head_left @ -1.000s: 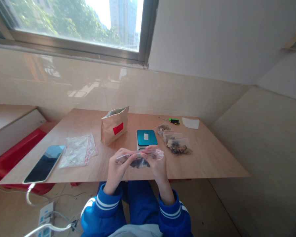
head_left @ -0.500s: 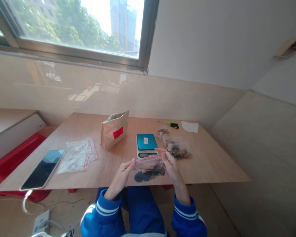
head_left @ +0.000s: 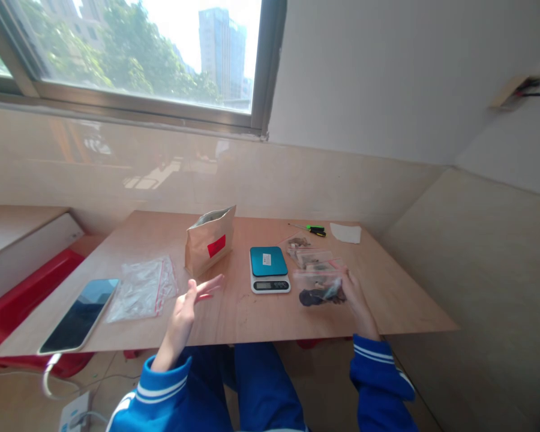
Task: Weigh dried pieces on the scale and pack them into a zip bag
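My right hand (head_left: 354, 295) grips the right edge of a clear zip bag (head_left: 317, 290) with dark dried pieces in it, at the right of the table beside other filled bags (head_left: 312, 258). My left hand (head_left: 188, 305) is off the bag, with its fingers stretched out over the table, and holds nothing. A scale (head_left: 269, 267) with a blue plate and a white body lies between my hands. Behind my left hand, an open brown paper bag (head_left: 210, 241) with a red label stands upright.
Flat clear bags (head_left: 139, 289) and a phone (head_left: 78, 315) with a white cable lie at the left. At the back right are a green and black screwdriver pair (head_left: 314, 230) and a white paper (head_left: 345, 233). A red stool (head_left: 40, 279) stands beyond the left edge.
My left hand has let go of the filled bag and moved left, its fingers now spread. My right hand has carried the bag to the right, toward the other filled bags.
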The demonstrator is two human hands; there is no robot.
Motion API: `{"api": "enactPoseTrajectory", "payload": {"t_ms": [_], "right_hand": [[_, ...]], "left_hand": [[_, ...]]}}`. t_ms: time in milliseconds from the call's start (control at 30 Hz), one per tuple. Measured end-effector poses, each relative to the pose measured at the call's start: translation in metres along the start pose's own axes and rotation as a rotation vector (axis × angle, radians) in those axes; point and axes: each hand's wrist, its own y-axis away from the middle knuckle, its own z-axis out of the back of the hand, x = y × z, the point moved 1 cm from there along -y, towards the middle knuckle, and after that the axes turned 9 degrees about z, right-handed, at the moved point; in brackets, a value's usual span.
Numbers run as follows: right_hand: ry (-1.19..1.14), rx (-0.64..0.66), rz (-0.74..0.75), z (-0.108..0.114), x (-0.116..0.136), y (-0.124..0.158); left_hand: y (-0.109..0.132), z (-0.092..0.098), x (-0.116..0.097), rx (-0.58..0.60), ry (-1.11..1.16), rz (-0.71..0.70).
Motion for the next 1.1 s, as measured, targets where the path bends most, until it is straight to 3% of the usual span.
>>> {"api": "enactPoseTrajectory", "payload": {"t_ms": [100, 200, 333, 467, 567, 667, 767, 833, 933, 1000, 1100], "right_hand": [[0.394, -0.188, 0.173, 0.018, -0.022, -0.021], [0.825, -0.416, 0.385, 0.018, -0.037, -0.02], [0.985, -0.512, 0.528, -0.002, -0.056, 0.003], [0.975, -0.343, 0.512, -0.023, -0.076, 0.013], [0.936, -0.329, 0.471, -0.032, -0.074, 0.003], [0.833, -0.309, 0.553, -0.051, -0.044, -0.005], [0.635, -0.081, 0.73, -0.09, 0.011, 0.004], [0.516, 0.174, 0.819, -0.124, 0.05, 0.017], [0.395, 0.385, 0.927, -0.174, 0.092, 0.036], [0.407, 0.471, 0.996, -0.198, 0.105, 0.046], [0.555, 0.583, 1.044, -0.215, 0.108, 0.059]], "left_hand": [[-0.002, 0.006, 0.003, -0.094, 0.027, -0.017], [-0.003, 0.003, 0.005, -0.154, 0.034, -0.059], [-0.012, 0.003, -0.005, -0.345, -0.003, -0.176], [-0.041, 0.009, -0.032, -0.6, -0.144, -0.338], [-0.076, 0.015, -0.054, -0.701, -0.203, -0.422], [-0.112, 0.019, -0.067, -0.664, -0.219, -0.325], [-0.129, 0.017, -0.069, -0.539, -0.245, -0.233], [-0.124, 0.01, -0.066, -0.466, -0.258, -0.226], [-0.101, -0.005, -0.056, -0.347, -0.254, -0.24], [-0.082, -0.013, -0.047, -0.295, -0.236, -0.238], [-0.061, -0.019, -0.034, -0.403, -0.239, -0.253]]}}
